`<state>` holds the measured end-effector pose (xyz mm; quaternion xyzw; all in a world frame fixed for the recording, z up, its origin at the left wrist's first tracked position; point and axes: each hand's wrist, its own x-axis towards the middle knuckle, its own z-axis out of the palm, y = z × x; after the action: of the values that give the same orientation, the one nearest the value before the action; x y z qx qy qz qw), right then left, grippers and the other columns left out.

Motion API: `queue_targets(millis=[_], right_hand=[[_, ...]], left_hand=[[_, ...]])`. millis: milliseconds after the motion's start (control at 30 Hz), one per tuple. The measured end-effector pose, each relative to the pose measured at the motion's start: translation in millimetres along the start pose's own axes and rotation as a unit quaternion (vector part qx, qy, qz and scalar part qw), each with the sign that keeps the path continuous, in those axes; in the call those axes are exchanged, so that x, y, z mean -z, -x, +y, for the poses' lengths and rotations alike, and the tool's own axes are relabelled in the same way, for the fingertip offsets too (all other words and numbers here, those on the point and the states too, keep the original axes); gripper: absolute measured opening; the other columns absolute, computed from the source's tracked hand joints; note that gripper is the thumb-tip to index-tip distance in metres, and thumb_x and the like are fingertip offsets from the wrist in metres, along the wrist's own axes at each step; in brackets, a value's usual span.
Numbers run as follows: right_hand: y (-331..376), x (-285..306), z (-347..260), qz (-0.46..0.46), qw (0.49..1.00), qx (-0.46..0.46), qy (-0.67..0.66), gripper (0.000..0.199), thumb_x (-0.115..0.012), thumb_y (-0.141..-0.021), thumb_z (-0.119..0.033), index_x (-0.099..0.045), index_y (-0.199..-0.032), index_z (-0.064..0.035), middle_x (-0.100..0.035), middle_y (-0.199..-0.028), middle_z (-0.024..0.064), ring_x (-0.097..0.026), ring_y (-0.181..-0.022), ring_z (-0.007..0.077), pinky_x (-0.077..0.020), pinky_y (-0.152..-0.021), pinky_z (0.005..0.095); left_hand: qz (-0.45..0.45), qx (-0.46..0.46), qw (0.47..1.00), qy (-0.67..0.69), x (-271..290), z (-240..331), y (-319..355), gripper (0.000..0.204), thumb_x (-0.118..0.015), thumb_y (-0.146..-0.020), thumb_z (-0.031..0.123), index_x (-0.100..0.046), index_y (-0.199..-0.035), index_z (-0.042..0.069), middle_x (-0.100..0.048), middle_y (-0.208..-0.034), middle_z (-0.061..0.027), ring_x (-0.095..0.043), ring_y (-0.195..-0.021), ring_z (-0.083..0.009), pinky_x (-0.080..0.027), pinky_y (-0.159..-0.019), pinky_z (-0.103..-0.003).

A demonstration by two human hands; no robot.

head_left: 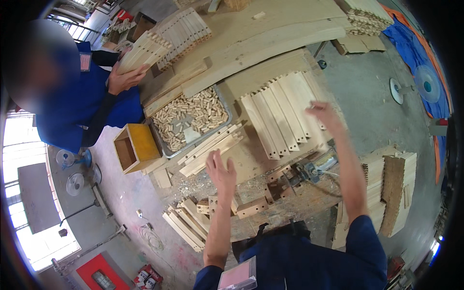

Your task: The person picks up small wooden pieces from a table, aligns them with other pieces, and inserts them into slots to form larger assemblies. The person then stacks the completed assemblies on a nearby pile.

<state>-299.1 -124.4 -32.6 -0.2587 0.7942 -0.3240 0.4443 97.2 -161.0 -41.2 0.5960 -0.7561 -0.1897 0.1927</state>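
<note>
My left hand [221, 175] is over the near edge of the workbench, its fingers apart and nothing in them. Just beyond it lie a few loose wooden slats [212, 153]. My right hand [326, 117], slightly blurred, hovers at the right end of a row of pale wooden slats [278, 116]; its fingers look spread, with nothing visible between them. The slats lie side by side, with dark holes at their near ends and pegs or notches at their far ends. Between my arms sits a metal clamp-like fixture [302, 174] with drilled wooden blocks [252, 208].
A metal tray [227, 104] of wooden dowels stands left of the slats, beside a yellow wooden box [140, 147]. Across the bench, a co-worker in blue holds a bundle of slats [145, 50]. Slat stacks [398, 193] stand at right; a fan [427, 86] is behind.
</note>
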Motion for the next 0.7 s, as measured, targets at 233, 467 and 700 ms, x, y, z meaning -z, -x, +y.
queue_targets(millis=[233,467,700], right_hand=[[-86.1,5.4,12.8,-0.011,0.994,-0.037,0.106,0.059,-0.072,-0.084,-0.032,-0.06,-0.135,-0.0053,-0.062,-0.13,0.0209,-0.059,-0.122,0.0301,-0.0459,-0.102,0.0384],[-72.0,-18.5,6.5,0.063,0.938,-0.021,0.34,0.044,-0.059,-0.088,-0.04,-0.069,-0.118,-0.0102,-0.065,-0.124,0.0147,-0.062,-0.113,0.0333,-0.0515,-0.095,0.0434],[-52.9,-23.5,19.2,0.083,0.929,-0.001,0.36,0.051,-0.066,-0.086,-0.048,-0.065,-0.118,-0.0085,-0.066,-0.121,0.0141,-0.061,-0.116,0.0299,-0.0515,-0.095,0.0433]], left_hand=[[-0.095,-0.143,0.971,-0.166,5.7,-88.3,-42.6,0.07,-0.075,-0.077,0.013,-0.046,-0.14,0.003,-0.056,-0.122,-0.0165,-0.051,-0.119,-0.0351,-0.038,-0.104,-0.05],[-0.049,-0.168,0.976,-0.129,20.0,-66.6,-24.1,0.06,-0.07,-0.081,0.012,-0.048,-0.136,0.002,-0.057,-0.115,-0.0169,-0.054,-0.107,-0.0379,-0.042,-0.094,-0.049],[-0.058,-0.175,0.982,0.04,45.9,-24.2,26.8,0.047,-0.063,-0.088,0.011,-0.05,-0.132,0.001,-0.059,-0.1,-0.019,-0.059,-0.091,-0.034,-0.048,-0.081,-0.045]])
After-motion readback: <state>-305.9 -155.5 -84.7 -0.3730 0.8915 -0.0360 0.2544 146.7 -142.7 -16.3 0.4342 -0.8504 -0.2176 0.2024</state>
